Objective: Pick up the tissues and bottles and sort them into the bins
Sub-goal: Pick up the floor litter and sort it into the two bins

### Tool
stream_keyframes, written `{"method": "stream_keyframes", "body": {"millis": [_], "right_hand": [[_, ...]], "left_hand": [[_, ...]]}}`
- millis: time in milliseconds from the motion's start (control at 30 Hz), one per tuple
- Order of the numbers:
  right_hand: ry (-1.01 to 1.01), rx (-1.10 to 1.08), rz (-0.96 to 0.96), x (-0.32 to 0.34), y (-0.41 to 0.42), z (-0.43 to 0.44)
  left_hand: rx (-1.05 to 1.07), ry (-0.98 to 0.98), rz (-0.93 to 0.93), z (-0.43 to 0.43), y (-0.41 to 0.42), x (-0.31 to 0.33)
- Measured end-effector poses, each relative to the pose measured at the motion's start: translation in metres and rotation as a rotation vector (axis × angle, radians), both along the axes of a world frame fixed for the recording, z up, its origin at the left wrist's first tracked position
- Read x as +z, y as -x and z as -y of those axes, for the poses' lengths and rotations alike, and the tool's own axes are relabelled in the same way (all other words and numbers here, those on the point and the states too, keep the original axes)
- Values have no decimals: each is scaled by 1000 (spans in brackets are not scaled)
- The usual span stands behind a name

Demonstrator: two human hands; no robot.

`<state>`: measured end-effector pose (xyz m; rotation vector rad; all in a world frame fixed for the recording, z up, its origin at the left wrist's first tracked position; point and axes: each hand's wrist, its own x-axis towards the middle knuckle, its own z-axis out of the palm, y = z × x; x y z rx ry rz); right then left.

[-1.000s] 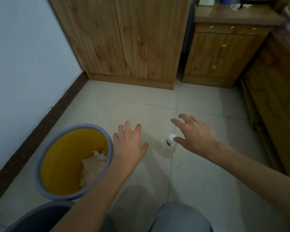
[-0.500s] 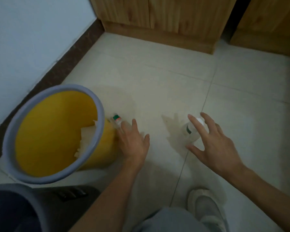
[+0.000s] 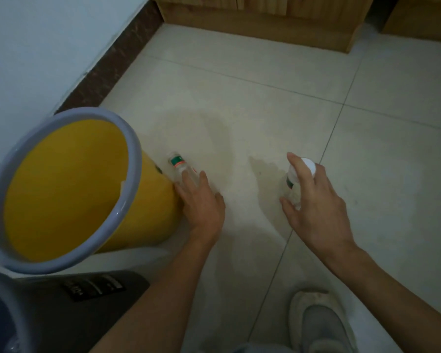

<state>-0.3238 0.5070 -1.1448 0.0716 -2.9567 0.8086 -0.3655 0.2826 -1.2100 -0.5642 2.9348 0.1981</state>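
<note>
**Two bottles, two grips, and a bin in the way**

My left grip [image 3: 201, 202] lies with straight fingers on the lying bottle [image 3: 180, 166]. That bottle is on its side on the floor [image 3: 239, 103], against the outer wall of the yellow bin [image 3: 161, 212]. Nothing is curled round it yet, so it is touched, not held.

My right grip [image 3: 316, 197] is spread round the upright bottle [image 3: 289, 181]. The forefinger is beside its white cap [image 3: 310, 167] and the thumb is low on the near side. I cannot tell whether those fingers have closed on it.

I see three risks:

- **Lying bottle:** It is round and clear, so it will likely roll if I press down before getting my thumb under it. It could wedge tighter against the bin or slide off along the tiles.
- **Yellow bin:** If my left knuckles push sideways they could shove the bin, which looks light.
- **Upright bottle:** It looks tall for its base, so a glancing fingertip near the cap could tip it before my thumb closes in.

There is little room on the left. The yellow bin touches the lying bottle, and the dark grey bin [image 3: 87, 314] sits just nearer me. The skirting [image 3: 112, 64] and wall run behind both bins.

Between my grips the floor lies open. It also stretches well ahead to the wooden cabinet base [image 3: 252, 29]. My shoe [image 3: 321, 324] stands near me, below the right arm.
</note>
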Motion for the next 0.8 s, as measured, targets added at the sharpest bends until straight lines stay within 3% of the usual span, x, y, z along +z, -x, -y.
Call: {"method": "stream_keyframes", "body": {"millis": [267,433,800], "right_hand": [[93,-10,8,18,-2,6],[160,-30,-26,50,8,5],[54,99,-172,252,33,18]], "left_hand": [[-103,-138,-174,-15,-15,16],[-165,-268,-222,-27,-14,62],[-47,-480,-526,-21,-56,263]]}}
